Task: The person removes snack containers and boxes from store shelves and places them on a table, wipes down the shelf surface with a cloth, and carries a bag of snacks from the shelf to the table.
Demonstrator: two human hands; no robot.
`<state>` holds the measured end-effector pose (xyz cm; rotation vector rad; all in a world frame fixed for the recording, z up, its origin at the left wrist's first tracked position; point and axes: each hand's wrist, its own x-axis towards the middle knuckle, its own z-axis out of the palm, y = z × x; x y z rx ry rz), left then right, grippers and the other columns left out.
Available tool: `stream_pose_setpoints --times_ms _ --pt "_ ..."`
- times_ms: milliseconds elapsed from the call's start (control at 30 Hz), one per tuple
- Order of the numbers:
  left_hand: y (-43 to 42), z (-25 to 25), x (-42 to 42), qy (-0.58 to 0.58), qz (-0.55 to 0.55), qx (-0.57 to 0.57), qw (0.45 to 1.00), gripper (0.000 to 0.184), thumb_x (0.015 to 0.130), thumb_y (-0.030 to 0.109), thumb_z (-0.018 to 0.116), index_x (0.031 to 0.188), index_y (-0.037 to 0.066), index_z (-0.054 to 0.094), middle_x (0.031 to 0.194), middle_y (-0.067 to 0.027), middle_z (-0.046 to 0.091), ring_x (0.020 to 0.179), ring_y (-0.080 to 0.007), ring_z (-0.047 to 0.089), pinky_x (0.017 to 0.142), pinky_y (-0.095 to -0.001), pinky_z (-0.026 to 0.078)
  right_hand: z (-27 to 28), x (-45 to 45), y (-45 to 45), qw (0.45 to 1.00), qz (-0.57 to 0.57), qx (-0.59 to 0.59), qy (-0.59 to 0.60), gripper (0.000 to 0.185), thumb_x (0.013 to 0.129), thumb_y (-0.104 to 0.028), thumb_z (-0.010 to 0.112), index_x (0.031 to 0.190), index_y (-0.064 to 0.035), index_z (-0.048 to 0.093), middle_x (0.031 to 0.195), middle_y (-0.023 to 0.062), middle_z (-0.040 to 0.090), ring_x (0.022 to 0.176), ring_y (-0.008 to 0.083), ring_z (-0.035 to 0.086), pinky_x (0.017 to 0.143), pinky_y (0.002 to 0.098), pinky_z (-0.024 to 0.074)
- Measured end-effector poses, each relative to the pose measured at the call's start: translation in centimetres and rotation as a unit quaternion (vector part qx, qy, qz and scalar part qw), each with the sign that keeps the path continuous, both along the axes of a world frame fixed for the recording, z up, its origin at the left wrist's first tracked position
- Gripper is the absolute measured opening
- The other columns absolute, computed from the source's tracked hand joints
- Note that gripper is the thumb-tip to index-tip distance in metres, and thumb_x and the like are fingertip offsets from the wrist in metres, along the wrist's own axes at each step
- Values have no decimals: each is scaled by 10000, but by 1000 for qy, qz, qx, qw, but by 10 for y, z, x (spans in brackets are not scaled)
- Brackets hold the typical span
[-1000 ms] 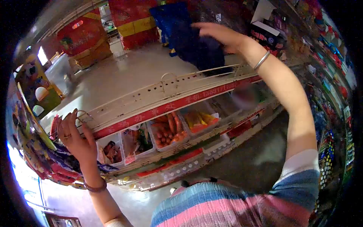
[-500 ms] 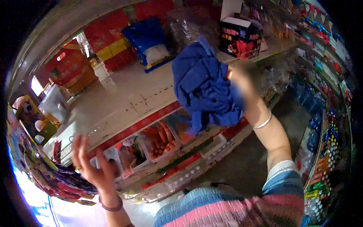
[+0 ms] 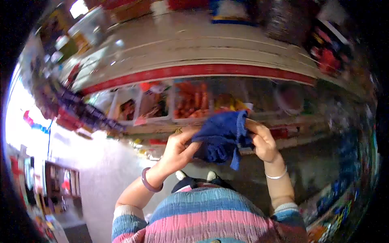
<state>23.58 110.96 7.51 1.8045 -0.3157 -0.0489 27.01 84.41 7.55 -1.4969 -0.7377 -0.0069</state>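
Observation:
A blue cloth (image 3: 221, 135) hangs bunched in front of my body, held up between both hands. My left hand (image 3: 180, 150), with a dark bangle at the wrist, pinches its left side. On the opposite edge, the fingers of my right hand (image 3: 263, 141) are closed; a light bracelet circles that wrist. The cloth's lower part droops in folds, with one corner dangling. Just beyond it are clear bins on the lower shelf, one holding reddish packaged sausages (image 3: 191, 99).
The pale upper shelf (image 3: 182, 42) has a red front strip (image 3: 194, 72). At its back right stands a black box (image 3: 330, 46) with red print; a clear plastic container (image 3: 91, 26) is at the left. Stocked shelving lines the right side. My shoes (image 3: 211, 175) show on the floor below.
The cloth has come down from above the shelf towards my body. My left hand, open and apart before, now grips it too. The view has turned and tilted downwards.

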Motion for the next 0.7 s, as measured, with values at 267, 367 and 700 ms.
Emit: stream_pose_setpoints --times_ms 267,367,700 --pt "188 -52 -124 61 73 209 973 328 748 178 745 1038 49 659 782 -86 646 725 -181 614 675 -297 490 -94 -37 114 964 -35 22 263 315 886 -57 430 1154 50 555 1105 99 607 1009 158 562 881 285 447" --pt "255 -88 -170 86 40 280 955 431 782 326 698 1152 117 625 727 -118 634 662 -231 621 633 -333 494 -94 -79 189 926 58 140 346 346 899 -127 412 1172 50 528 1093 141 609 960 244 615 835 363 510" --pt "437 -62 -441 -34 134 90 986 634 709 203 753 1259 42 483 1083 -151 589 1015 -249 571 890 -351 443 -16 -340 540 837 422 -70 342 282 913 -110 438 1116 33 571 1057 73 610 998 143 546 928 286 413"
